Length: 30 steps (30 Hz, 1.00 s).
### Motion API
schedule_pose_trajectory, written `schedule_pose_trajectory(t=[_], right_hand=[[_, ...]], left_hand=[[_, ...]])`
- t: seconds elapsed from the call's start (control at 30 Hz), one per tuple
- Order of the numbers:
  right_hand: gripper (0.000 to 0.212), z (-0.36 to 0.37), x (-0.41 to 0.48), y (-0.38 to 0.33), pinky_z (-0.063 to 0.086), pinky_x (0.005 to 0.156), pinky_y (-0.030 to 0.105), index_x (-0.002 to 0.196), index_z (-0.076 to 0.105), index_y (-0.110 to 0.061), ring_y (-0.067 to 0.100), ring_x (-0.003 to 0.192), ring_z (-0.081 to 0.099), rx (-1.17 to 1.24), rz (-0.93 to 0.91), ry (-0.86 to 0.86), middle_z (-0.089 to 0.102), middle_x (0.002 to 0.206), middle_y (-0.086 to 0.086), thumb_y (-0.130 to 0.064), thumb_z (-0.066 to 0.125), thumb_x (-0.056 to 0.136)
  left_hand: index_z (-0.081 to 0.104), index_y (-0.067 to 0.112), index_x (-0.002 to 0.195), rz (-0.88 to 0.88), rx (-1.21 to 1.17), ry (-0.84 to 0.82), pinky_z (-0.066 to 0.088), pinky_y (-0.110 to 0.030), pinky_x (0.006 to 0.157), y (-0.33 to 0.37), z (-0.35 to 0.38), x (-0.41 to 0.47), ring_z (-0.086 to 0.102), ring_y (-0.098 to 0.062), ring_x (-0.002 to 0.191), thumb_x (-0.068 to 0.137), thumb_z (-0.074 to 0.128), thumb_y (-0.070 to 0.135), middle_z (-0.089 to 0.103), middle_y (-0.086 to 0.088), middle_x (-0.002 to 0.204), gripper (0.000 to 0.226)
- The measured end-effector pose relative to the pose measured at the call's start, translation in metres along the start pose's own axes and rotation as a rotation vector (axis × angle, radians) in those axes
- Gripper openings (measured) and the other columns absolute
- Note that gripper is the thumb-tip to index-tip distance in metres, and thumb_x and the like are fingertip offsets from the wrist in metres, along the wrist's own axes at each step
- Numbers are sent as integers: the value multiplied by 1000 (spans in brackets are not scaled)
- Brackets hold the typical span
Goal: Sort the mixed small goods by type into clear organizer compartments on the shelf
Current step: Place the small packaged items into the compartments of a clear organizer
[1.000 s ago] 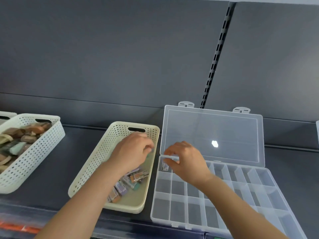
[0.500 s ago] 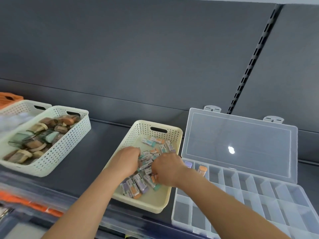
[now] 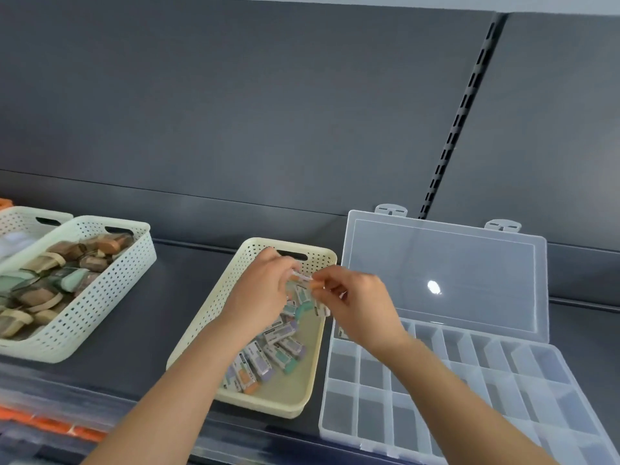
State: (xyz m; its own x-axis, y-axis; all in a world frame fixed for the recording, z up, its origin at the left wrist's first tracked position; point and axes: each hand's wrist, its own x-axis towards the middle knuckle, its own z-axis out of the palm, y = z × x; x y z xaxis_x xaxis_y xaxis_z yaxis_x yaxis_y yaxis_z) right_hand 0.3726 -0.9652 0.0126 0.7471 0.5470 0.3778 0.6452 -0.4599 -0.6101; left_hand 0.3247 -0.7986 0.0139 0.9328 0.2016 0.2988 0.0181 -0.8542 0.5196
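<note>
A cream perforated basket (image 3: 225, 297) on the dark shelf holds a pile of small wrapped erasers (image 3: 268, 355) with purple, green and orange ends. Both hands hover over the basket's far half. My left hand (image 3: 261, 292) pinches one small eraser (image 3: 301, 276) at its fingertips. My right hand (image 3: 360, 305) grips a few erasers (image 3: 307, 308), green and orange ends showing by its fingers. To the right lies the clear organizer (image 3: 372, 414), its lid (image 3: 436, 263) propped open against the back wall. My right wrist hides its rear-left compartments.
A white perforated basket (image 3: 110, 297) of brown and green items stands at the left, with another white basket (image 3: 30, 219) behind it. Orange goods (image 3: 50, 422) show on the level below the shelf's front edge. A slotted upright (image 3: 456, 122) runs up the back wall.
Both hands have lifted out of the eraser pile and risen toward the basket's far end, now holding erasers. The view has shifted slightly to the right.
</note>
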Motion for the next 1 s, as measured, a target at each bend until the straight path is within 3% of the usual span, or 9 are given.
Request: schedule_pose_trajectory(t=[0.13, 0.23, 0.37, 0.5, 0.57, 1.0], right_hand=[[6, -34, -10, 23, 45, 64, 8, 89, 71, -19, 2, 61, 58, 29, 116, 114, 69, 75, -9, -16, 69, 84], [6, -58, -22, 41, 44, 64, 7, 83, 72, -17, 4, 63, 59, 10, 175, 187, 66, 76, -10, -11, 71, 81], [6, -86, -42, 64, 45, 64, 10, 81, 73, -18, 9, 67, 61, -68, 247, 208, 66, 75, -10, -12, 72, 79], [4, -99, -61, 80, 52, 71, 31, 84, 72, -19, 14, 73, 63, -206, 289, 136, 69, 79, -5, -17, 69, 81], [6, -100, -67, 84, 52, 71, 35, 86, 72, -19, 16, 77, 62, -252, 293, 99, 69, 81, -4, -17, 69, 82], [14, -83, -81, 108, 46, 75, 24, 96, 72, -28, 13, 91, 57, -446, 251, -66, 71, 91, -8, -26, 60, 88]], left_hand=[[68, 18, 99, 35, -219, 87, 48, -23, 73, 38, 11, 8, 58, -1, 76, 87, 66, 15, 64, 12, 88, 12], [70, 18, 87, 51, -326, 8, 51, -21, 67, 63, 26, 13, 61, 1, 65, 81, 73, 12, 65, 17, 73, 9], [73, 17, 93, 241, -190, -104, 48, -24, 73, 94, 51, 16, 61, -9, 78, 86, 66, 12, 68, 7, 87, 11], [70, 20, 94, 390, 62, -174, 44, -31, 73, 115, 76, 18, 53, -15, 90, 91, 56, 17, 66, 6, 91, 14], [69, 20, 91, 407, 145, -197, 43, -31, 71, 119, 85, 17, 51, -16, 91, 92, 53, 16, 66, 5, 91, 17], [70, 21, 101, 411, 247, -257, 37, -24, 71, 111, 114, 10, 51, -14, 90, 88, 61, 13, 65, 5, 98, 18]])
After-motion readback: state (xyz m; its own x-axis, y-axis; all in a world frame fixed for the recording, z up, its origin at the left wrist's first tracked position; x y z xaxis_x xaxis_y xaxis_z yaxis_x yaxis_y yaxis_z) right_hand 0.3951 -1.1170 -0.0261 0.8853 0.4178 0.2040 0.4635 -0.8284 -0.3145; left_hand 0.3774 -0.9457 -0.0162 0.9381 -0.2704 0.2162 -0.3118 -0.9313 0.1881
